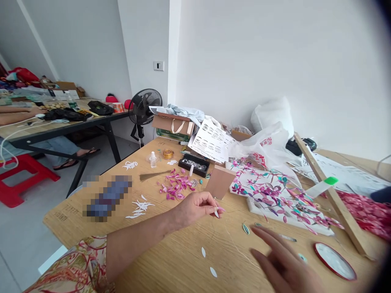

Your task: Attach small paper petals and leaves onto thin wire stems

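My left hand (195, 209) pinches a small pink and white petal piece (218, 211) between thumb and fingertips, above the wooden table. A thin thread (235, 243) runs from near that piece toward my right hand (282, 260). The right hand is at the lower right, its thumb and fingers apart; whether the thread touches it cannot be made out. Two white leaf-shaped pieces (203, 252) lie below the left hand. A green-edged leaf piece (246, 228) rests between the hands. Loose pink petals (177, 184) lie beyond the left hand.
A foam block (290, 213) bears pink and teal flowers at the right, beside a wooden bar (336, 203). A black tray (194, 164), a small bottle (153, 159) and a wire spool (167, 154) stand farther back. A red-rimmed dish (335, 260) is at the lower right. Another person sits far left.
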Demonstrator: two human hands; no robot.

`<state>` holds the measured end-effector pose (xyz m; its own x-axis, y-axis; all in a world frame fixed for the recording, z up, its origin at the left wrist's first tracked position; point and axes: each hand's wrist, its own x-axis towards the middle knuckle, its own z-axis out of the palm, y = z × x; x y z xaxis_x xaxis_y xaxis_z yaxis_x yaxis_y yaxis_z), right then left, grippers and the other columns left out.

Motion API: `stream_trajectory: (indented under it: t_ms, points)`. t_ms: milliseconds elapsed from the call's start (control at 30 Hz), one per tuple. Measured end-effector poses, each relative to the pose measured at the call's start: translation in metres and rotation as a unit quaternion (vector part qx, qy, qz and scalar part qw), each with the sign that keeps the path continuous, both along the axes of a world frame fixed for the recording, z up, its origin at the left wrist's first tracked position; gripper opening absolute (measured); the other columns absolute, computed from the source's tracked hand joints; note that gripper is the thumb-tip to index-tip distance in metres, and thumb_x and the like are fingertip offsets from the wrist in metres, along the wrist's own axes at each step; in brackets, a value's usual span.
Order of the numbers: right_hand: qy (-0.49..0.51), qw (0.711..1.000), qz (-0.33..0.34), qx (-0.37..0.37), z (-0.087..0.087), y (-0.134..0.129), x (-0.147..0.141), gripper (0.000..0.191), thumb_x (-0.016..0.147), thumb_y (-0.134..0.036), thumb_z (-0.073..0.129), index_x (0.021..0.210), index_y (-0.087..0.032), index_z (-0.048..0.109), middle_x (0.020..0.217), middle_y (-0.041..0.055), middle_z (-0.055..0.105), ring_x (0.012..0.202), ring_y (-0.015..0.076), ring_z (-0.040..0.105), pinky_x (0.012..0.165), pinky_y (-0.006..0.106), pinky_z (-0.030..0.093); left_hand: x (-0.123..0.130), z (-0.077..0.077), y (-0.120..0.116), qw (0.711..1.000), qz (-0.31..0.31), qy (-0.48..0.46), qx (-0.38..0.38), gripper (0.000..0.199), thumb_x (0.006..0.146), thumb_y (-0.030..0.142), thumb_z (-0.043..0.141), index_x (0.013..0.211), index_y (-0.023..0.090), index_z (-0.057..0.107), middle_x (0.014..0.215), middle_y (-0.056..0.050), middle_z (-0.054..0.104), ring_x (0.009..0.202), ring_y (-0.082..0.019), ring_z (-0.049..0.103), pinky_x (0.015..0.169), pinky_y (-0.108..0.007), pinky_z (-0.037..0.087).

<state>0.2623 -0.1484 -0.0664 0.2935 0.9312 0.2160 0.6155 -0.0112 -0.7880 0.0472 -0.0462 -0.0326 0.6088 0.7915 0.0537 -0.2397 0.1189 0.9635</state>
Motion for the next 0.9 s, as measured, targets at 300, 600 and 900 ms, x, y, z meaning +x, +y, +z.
stream_trajectory:
  t_ms: [300, 600, 900]
  points:
    - [0.019, 0.996, 0.092, 0.007, 0.003, 0.031, -0.08, 0.026, 0.081, -0.04, 0.043, 0.076, -0.019, 0.058, 0.054, -0.0006, 0.054, 0.049, 0.013, 0.05, 0.046, 0.022, 0.038, -0.002, -0.007, 0.001, 0.999, 0.011, 0.04, 0.003, 0.022, 0.068, 0.031, 0.064, 0.067, 0.012, 0.053, 0.073, -0.004, 0.062, 0.075, -0.014, 0.059, 0.073, -0.029, 0.044]
    - [-0.291, 0.942, 0.147, 0.081, 0.036, 0.029, -0.068, 0.034, 0.087, -0.029, 0.034, 0.067, -0.02, 0.06, 0.055, 0.001, 0.052, 0.052, 0.0141, 0.05, 0.047, 0.022, 0.034, -0.003, -0.011, 0.007, 0.883, -0.009, 0.26, 0.392, 0.014, 0.08, 0.012, 0.046, 0.075, 0.013, 0.058, 0.083, -0.004, 0.055, 0.078, -0.013, 0.051, 0.071, -0.023, 0.039]
    - [-0.024, 0.981, 0.193, -0.015, 0.007, 0.056, -0.043, 0.03, 0.082, -0.039, 0.045, 0.067, -0.018, 0.06, 0.064, 0.0016, 0.061, 0.059, 0.0139, 0.054, 0.053, 0.021, 0.041, -0.008, -0.002, 0.005, 0.986, -0.07, 0.064, 0.139, 0.009, 0.074, 0.019, 0.057, 0.068, 0.012, 0.056, 0.07, -0.001, 0.052, 0.068, -0.01, 0.051, 0.066, -0.021, 0.04]
